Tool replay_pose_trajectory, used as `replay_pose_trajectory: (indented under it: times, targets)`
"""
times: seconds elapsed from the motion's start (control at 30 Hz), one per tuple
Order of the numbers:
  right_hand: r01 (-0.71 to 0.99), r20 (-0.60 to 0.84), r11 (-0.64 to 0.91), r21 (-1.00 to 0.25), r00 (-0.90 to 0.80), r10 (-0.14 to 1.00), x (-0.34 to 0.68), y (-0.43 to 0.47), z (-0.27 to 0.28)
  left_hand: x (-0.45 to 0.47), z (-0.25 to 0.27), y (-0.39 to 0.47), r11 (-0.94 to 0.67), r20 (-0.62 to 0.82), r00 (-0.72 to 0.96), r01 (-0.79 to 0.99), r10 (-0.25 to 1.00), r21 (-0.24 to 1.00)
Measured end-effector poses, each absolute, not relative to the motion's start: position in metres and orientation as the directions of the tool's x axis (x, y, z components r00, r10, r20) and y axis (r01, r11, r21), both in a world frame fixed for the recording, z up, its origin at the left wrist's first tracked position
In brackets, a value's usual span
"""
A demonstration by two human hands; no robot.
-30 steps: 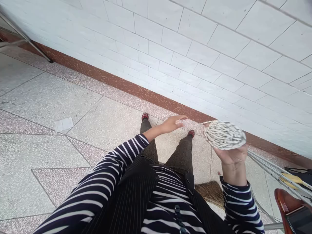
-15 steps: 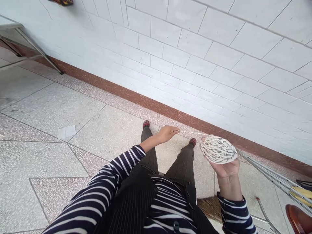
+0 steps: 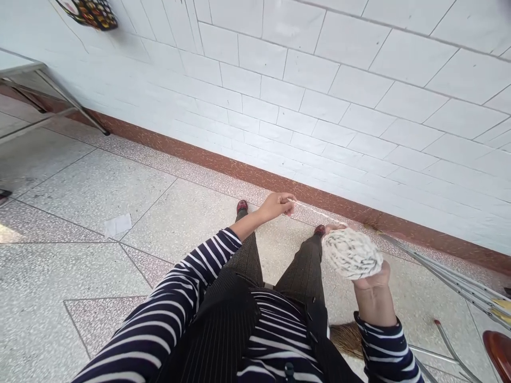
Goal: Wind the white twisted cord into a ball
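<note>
A ball of white yarn with dark flecks rests in my right hand, palm up beneath it, most of the fingers hidden behind the ball. From its upper left side a strand of yarn runs fairly straight to my left hand. There the thumb and fingers pinch the strand. Both hands are held out in front of my body, above the floor, with the left a little higher in the view. The ball looks slightly blurred.
A tiled wall stands ahead with a brown skirting. Metal-legged table at left; white paper on the speckled floor. Near my right arm are a broom, metal poles and a brown round-edged seat.
My left hand has shifted slightly up, its fingers more curled on the strand. The yarn ball has moved slightly left and turned in my right hand. The camera view has shifted a little.
</note>
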State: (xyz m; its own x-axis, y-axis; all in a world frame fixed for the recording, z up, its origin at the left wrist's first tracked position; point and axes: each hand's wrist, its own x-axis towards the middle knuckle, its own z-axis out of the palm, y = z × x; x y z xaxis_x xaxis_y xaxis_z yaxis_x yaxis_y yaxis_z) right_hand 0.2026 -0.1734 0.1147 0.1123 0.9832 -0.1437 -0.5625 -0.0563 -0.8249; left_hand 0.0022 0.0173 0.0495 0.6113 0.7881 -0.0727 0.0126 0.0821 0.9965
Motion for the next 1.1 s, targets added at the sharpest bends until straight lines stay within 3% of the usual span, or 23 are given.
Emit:
replay_pose_trajectory:
  times: [0.13,0.27,0.37,0.5,0.57,0.67,0.8,1.1]
  targets:
    - [-0.545,-0.130,0.067,-0.836,0.315,0.940,0.222,-0.167,0.124,-0.014,0.057,-0.007,0.113,-0.160,0.805,0.117,0.572,0.987]
    - [-0.558,-0.077,0.151,-0.816,0.365,0.928,0.234,-0.164,0.120,-0.035,0.072,-0.028,0.230,-0.128,0.929,0.048,0.348,0.972]
    - [-0.588,-0.106,0.087,-0.804,0.287,0.952,0.230,-0.166,0.109,-0.043,0.062,-0.026,0.297,-0.123,0.885,-0.018,0.449,0.955]
    - [-0.615,-0.204,-0.079,-0.785,0.136,0.970,0.207,-0.167,0.094,-0.031,0.037,-0.011,0.179,-0.214,0.696,0.124,0.685,0.976]
    - [-0.632,-0.240,-0.124,-0.765,0.101,0.965,0.196,-0.165,0.086,-0.017,0.032,-0.013,0.138,-0.172,0.660,0.103,0.732,0.985]
    - [-0.642,-0.298,-0.195,-0.741,0.055,0.953,0.189,-0.163,0.074,0.005,0.039,-0.029,0.203,-0.068,0.779,-0.077,0.623,0.976]
    - [-0.625,-0.346,-0.248,-0.741,0.039,0.937,0.197,-0.167,0.065,0.020,0.051,-0.047,0.280,-0.042,0.873,-0.110,0.486,0.954]
    - [-0.612,-0.387,-0.316,-0.725,-0.018,0.922,0.211,-0.170,0.042,0.000,0.078,-0.027,-0.148,0.036,0.837,0.054,0.546,0.988]
